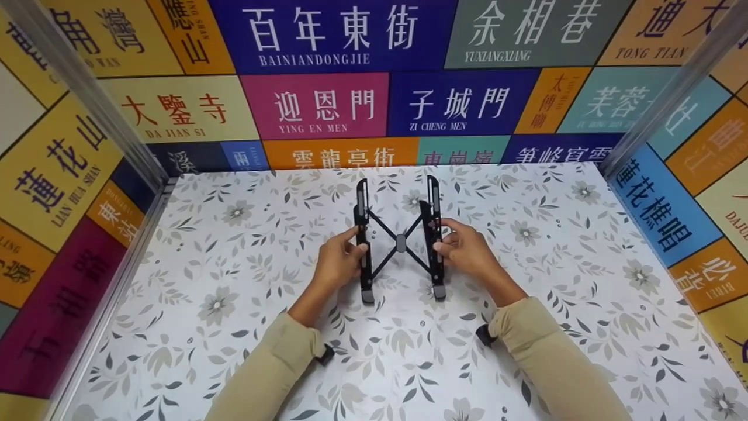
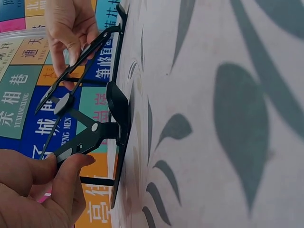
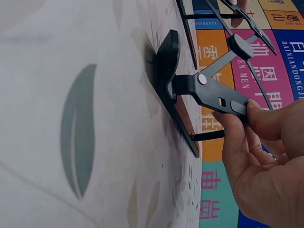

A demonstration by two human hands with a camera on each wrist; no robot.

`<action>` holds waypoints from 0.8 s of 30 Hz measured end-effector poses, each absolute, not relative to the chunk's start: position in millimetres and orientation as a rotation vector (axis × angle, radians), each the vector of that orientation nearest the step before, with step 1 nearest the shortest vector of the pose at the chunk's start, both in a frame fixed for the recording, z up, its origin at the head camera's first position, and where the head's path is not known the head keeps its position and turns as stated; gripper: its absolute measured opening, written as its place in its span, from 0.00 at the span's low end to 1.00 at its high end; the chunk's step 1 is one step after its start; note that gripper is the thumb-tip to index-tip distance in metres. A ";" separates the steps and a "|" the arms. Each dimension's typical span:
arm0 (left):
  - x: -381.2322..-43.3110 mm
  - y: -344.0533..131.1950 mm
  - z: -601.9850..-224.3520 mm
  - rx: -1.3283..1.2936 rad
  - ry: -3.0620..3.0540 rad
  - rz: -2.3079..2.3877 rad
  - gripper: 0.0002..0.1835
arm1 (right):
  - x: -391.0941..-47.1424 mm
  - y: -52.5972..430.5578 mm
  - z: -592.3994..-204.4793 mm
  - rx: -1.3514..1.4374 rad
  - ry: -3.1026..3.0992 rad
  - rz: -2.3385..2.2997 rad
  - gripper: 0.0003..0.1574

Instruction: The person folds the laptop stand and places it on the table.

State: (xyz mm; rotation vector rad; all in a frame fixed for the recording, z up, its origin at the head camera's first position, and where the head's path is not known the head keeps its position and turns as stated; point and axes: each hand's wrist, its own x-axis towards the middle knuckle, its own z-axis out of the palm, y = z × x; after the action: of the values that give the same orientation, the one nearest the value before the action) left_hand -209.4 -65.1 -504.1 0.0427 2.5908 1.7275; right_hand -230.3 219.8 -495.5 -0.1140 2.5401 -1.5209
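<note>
A black folding laptop stand (image 1: pixel 401 242) stands on the floral tabletop, its two side arms joined by an X-shaped brace with a grey oval hub. My left hand (image 1: pixel 339 260) pinches the left side arm between thumb and fingers. On the other side, my right hand (image 1: pixel 470 248) pinches the right side arm in the same way. Seen from the left wrist, the left thumb and a finger (image 2: pixel 71 175) grip the upper bar near its raised end. In the right wrist view the stand's hooked front lip (image 3: pixel 167 57) sits by the table surface, and a ring shows on the right hand.
The white tabletop (image 1: pixel 245 345) has a grey leaf and flower print. Colourful sign-covered panels (image 1: pixel 327 105) rise behind and at both sides, with metal frame posts (image 1: pixel 140 140) at the corners. Dark straps (image 1: pixel 485 335) show at both sleeve cuffs.
</note>
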 end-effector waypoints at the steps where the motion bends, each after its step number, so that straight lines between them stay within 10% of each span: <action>1: -209.6 -64.5 -504.4 0.040 2.585 1.737 0.26 | -230.3 219.0 -495.9 -0.111 2.531 -1.530 0.31; 24: -213.6 -36.9 -507.1 0.121 2.547 1.759 0.26 | -229.1 192.9 -498.3 -0.181 2.613 -1.482 0.28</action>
State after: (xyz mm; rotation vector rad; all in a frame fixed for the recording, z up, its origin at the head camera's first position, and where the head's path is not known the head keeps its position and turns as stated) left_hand -213.6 -36.9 -507.1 0.1209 2.5473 1.7588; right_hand -229.1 192.9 -498.3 -0.1811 2.6134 -1.4817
